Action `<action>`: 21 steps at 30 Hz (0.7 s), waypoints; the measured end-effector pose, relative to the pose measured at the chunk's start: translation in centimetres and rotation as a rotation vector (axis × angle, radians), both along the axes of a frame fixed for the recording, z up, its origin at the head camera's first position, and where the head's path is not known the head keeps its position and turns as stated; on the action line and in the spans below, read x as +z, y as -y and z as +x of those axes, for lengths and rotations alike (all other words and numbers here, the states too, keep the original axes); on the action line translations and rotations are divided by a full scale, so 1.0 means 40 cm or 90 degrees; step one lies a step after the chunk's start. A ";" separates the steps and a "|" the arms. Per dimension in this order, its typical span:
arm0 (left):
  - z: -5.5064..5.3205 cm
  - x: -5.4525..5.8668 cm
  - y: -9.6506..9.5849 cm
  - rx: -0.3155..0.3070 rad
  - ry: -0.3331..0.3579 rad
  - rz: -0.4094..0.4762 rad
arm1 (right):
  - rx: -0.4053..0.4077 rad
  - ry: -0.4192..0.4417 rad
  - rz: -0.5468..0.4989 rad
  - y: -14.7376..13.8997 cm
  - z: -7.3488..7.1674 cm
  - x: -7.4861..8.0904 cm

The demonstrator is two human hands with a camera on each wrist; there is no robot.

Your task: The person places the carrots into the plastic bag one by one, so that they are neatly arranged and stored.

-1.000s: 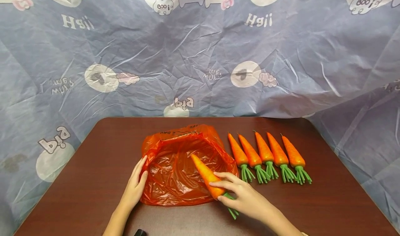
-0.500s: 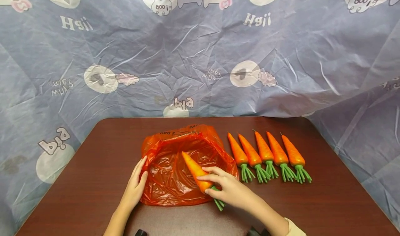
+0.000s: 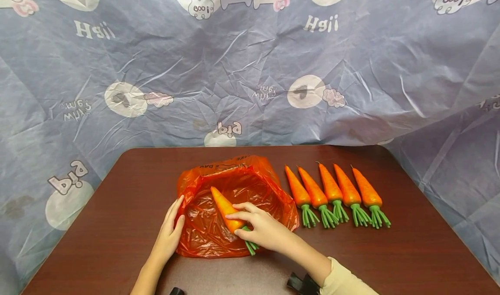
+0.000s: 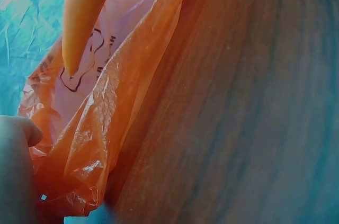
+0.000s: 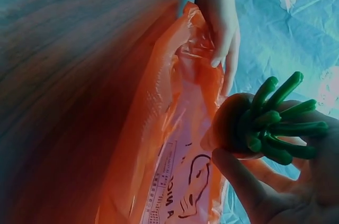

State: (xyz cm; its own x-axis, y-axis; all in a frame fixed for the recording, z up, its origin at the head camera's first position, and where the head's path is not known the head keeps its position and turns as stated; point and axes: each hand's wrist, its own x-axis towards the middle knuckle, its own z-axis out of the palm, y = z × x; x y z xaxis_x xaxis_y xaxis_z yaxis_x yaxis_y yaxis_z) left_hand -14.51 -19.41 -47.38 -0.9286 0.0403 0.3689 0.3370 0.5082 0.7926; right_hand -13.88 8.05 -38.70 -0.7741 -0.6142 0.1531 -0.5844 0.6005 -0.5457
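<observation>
My right hand (image 3: 265, 227) grips an orange carrot (image 3: 223, 206) near its thick end, thumb on one side and fingers on the other. The carrot's tip points away and to the left, over the mouth of a red plastic bag (image 3: 203, 243). In the right wrist view its green stems (image 5: 280, 123) face the camera. My left hand (image 3: 169, 230) rests along the bag's left rim with its fingers straight and the thumb apart. In the left wrist view only part of that hand shows, its thumb (image 4: 29, 131) beside the crinkled plastic.
Several more carrots (image 3: 331, 184) lie in a row on the brown table (image 3: 390, 256), right of the bag, stems toward me. A printed grey-blue cloth (image 3: 250, 69) hangs behind the table. Black pieces (image 3: 302, 283) show near the right sleeve (image 3: 343, 280).
My right hand has carried the carrot leftward and slightly away from me, from the bag's right side to over its middle. The left hand and the bag stay nearly still.
</observation>
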 end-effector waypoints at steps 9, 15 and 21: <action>-0.001 0.001 0.000 -0.006 0.000 0.002 | -0.024 -0.012 0.001 0.056 -0.034 -0.010; -0.003 0.000 0.000 -0.005 0.008 0.002 | -0.045 -0.012 -0.008 0.098 -0.058 -0.024; -0.001 0.002 -0.002 -0.010 0.010 0.007 | -0.069 0.000 -0.025 0.141 -0.070 -0.045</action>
State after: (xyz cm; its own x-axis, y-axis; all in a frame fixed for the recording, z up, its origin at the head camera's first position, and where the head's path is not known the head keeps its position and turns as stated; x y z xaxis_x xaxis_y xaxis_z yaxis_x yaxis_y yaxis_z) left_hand -14.55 -19.35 -47.28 -0.9336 0.0506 0.3547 0.3322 0.4938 0.8037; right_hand -16.68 2.41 -40.49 -0.8358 -0.5201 0.1759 -0.5172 0.6383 -0.5701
